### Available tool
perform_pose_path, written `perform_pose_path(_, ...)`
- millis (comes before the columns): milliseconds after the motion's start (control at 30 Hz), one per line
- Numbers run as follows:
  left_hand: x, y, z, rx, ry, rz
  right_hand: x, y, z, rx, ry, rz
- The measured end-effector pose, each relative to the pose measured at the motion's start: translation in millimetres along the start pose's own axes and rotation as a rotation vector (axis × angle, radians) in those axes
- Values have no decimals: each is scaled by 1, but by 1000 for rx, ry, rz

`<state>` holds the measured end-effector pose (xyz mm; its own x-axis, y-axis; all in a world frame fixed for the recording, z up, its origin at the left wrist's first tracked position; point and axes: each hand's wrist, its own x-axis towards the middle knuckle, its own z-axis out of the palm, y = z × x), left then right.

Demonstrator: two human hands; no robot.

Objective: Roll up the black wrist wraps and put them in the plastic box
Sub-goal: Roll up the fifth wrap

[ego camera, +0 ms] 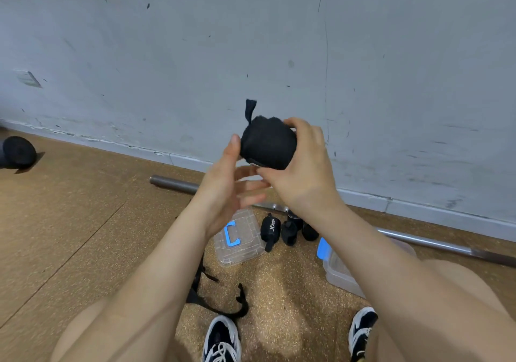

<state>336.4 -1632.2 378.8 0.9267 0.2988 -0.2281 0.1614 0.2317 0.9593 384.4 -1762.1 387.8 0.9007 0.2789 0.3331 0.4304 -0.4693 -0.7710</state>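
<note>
Your right grip (303, 166) curls round the rolled wrist wrap (268, 145), raised high; your left grip (227, 187) spreads beside it. The plastic box (339, 275) lies below on the floor (83, 222), nearer the right grip.

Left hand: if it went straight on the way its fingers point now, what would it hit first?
Most likely the right hand: the fingers of the left hand point rightwards at its thumb side, just under the rolled wrist wrap it holds. They look close to touching, though depth is unclear.
</note>
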Motion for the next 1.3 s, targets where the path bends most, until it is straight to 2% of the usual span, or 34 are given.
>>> perform_pose_path(67,-7,-5,-4,-31,-119,46,-8,-4,4,-192,44,-233)
perform_pose_path(100,-11,-8,-6,-36,-116,107,-12,-5,7,-251,29,-311)
perform_pose_path(167,-17,-10,-12,-1,-13,204,-16,-4,13,-236,-66,-354)
perform_pose_path(233,-22,-10,-23,188,112,266,-19,-2,16,-112,-193,-321)
perform_pose_path(300,-28,-11,-31,373,166,278,-21,1,13,-30,-347,-247)
perform_pose_path(433,-28,-27,-45,529,153,142,-14,5,10,-59,-767,-8)
perform_pose_path(533,-14,-44,-53,535,128,-27,-2,18,19,-54,-888,146)
perform_pose_path(667,13,-95,-47,290,229,-280,-6,58,49,134,-780,394)
perform_pose_path(733,25,-135,-42,132,324,-452,-18,90,66,321,-681,631)
perform_pose_path(833,29,-200,-33,-78,373,-624,-41,142,84,539,-542,956)
perform_pose_path(967,37,-274,-21,-196,380,-672,-66,205,109,461,-439,1099)
perform_pose_path(1067,59,-309,-12,-95,394,-706,-74,242,124,283,-477,1040)
perform_pose_path(1233,107,-350,6,79,282,-691,-62,277,145,-250,-569,623)
perform_pose_path(1300,128,-362,11,93,207,-680,-56,286,156,-344,-552,516)
